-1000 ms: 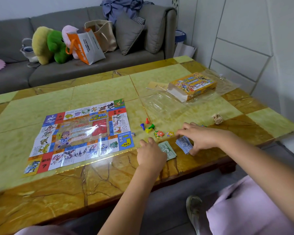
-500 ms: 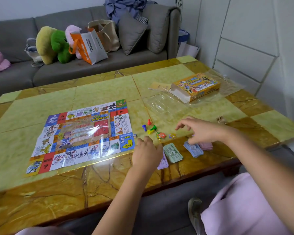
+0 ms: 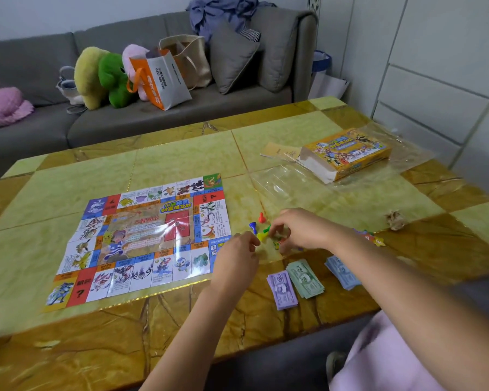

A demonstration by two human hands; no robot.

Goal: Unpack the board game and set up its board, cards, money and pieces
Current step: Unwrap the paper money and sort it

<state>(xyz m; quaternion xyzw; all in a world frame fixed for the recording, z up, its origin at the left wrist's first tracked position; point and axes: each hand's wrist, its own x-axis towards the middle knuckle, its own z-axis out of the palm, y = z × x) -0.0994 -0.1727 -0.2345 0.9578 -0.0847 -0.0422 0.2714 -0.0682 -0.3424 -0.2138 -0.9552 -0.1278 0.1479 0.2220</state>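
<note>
The colourful game board [image 3: 141,244] lies flat on the table's left half. Just right of it stand a red pawn [image 3: 261,217] and a blue pawn [image 3: 253,226]. A yellow pawn [image 3: 263,237] lies between my hands. My left hand [image 3: 237,258] is curled with its fingertips against the yellow pawn. My right hand [image 3: 302,232] pinches a green pawn [image 3: 268,229] with thumb and forefinger. Three money piles lie near the front edge: purple [image 3: 282,289], green [image 3: 305,279] and blue [image 3: 342,270].
The yellow game box [image 3: 346,153] sits on clear wrap at the far right, with a clear plastic tray [image 3: 288,184] in front of it. A crumpled paper ball [image 3: 395,220] and small star tokens [image 3: 376,240] lie behind my right forearm. A sofa with bags stands beyond.
My right hand has left the blue notes and moved left to the pawns. My left hand has moved up off the purple notes toward the yellow pawn. All three piles now lie uncovered.
</note>
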